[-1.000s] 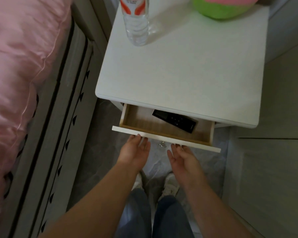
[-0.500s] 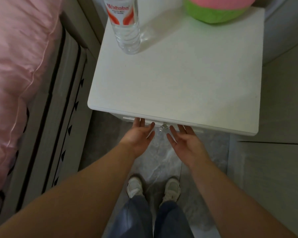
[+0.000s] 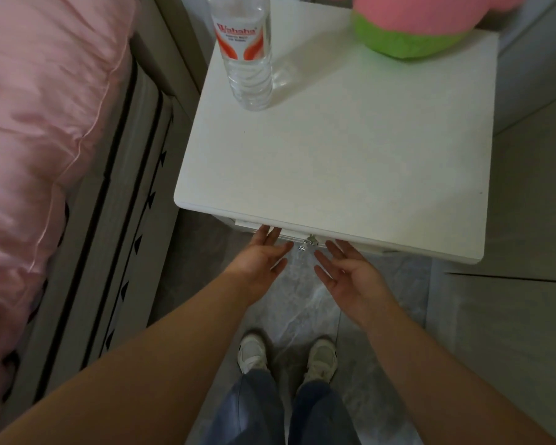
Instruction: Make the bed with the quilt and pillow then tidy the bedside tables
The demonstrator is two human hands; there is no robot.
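Bedside table (image 3: 350, 162) white, beside bed; surface mostly bare. Water bottle (image 3: 246, 56) upright near far left corner of surface. Pink-and-green plush toy (image 3: 408, 30) at far right corner. Drawer front (image 3: 270, 229) flush under near edge, small shiny knob (image 3: 308, 244) between hands. Left hand (image 3: 260, 258) fingers straight, tips touching drawer front. Right hand (image 3: 350, 274) fingers spread, relaxed, near drawer, gripping nothing. Pink quilt (image 3: 36, 130) on bed, left.
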